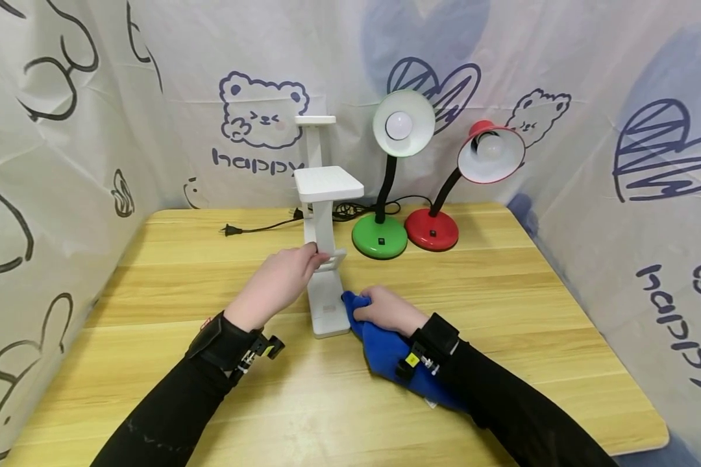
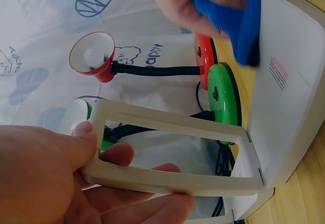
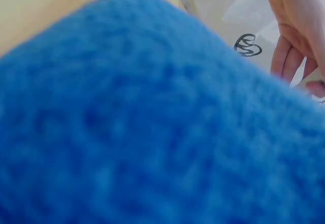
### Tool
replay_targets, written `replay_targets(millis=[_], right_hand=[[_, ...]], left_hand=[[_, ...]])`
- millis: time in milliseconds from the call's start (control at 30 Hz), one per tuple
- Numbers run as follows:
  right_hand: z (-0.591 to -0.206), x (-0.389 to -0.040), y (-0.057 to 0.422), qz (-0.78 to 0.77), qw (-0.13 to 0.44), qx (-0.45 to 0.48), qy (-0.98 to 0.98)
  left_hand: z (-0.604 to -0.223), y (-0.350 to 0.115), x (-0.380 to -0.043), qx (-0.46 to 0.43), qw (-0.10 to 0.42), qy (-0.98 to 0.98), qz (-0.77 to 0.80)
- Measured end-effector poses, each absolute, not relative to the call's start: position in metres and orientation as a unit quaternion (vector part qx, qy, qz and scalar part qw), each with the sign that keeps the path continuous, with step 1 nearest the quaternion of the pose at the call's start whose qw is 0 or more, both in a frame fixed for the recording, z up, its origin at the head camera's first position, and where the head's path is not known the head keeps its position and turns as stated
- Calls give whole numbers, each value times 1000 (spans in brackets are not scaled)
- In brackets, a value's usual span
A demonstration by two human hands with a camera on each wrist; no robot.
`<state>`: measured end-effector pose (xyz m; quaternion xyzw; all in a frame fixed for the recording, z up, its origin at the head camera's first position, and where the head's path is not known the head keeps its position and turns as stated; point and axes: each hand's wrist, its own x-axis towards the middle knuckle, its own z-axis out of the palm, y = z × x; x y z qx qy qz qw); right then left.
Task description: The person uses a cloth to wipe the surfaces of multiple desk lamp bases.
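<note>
A white stand (image 1: 330,185) with a flat square plate and a smaller plate above it rises from a long white base (image 2: 289,97) on the table. My left hand (image 1: 286,279) pinches the stand's open rectangular frame (image 2: 167,116), thumb on its end and fingers beneath, as the left wrist view shows. My right hand (image 1: 390,311) grips a bunched blue cloth (image 1: 382,353) at the right edge of the base. The cloth's far corner meets the base, and the rest trails back under my right wrist. In the right wrist view, the blue cloth (image 3: 127,132) fills most of the picture.
Behind the stand, to the right, are a green desk lamp (image 1: 380,237) and a red desk lamp (image 1: 432,229). A black cord with a plug (image 1: 231,230) runs along the back of the wooden table (image 1: 169,311). Printed curtains (image 1: 181,39) hang around it.
</note>
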<state>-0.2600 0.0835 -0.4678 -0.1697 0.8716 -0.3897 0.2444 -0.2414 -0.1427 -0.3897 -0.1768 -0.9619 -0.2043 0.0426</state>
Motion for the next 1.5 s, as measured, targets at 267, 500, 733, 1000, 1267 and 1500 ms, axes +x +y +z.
replay_targets(millis=[267,500,733,1000,1267,1500], right_hand=[[-472,-302,65,-391,197,-119,891],[-475,-329,53,-420,163,-96,888],[-478,-337,51,-434,155,-97,882],[-475,-319,73,-423,213,-133,871],[-472,-274,101,-405,283,-212,843],[-472,-263,108,-407,305,-240,827]], left_hand=[[-388,-142,-242,-182,40,-961,-205],[-389,-145,-243,-188,39,-959,-209],[-388,-146,-241,-188,40,-958,-211],[-389,-140,-238,-183,60,-959,-208],[-389,-140,-239,-179,49,-959,-214],[-388,-142,-240,-184,38,-958,-215]])
